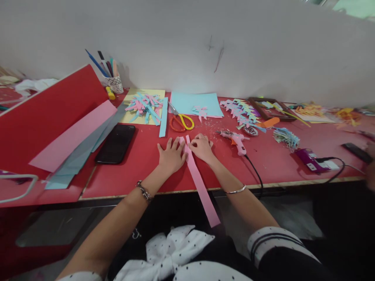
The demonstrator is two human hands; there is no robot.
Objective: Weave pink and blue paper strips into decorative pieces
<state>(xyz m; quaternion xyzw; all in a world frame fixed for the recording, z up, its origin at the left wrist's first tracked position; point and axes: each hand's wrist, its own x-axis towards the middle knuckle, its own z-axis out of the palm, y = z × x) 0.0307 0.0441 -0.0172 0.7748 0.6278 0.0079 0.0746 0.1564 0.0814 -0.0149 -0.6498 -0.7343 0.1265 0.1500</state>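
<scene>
Head: pink strip (200, 183) lengthwise toward person (167, 259) (aslant)

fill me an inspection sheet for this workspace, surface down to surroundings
surface: red tabletop, tiny scraps scattered near the glue gun
job's things: pink strip, far end split in two, near end hanging past the table's front edge
clutter: scissors, paper cuttings, phone, pen cup
hands: left hand palm down, fingers spread, at the strip; right hand fingers bent at its split end, grip unclear
cables: glue gun cord runs over the front edge; another black cable by the purple box
surroundings: pale wall behind; another person's hand, blurred, at the right edge
</scene>
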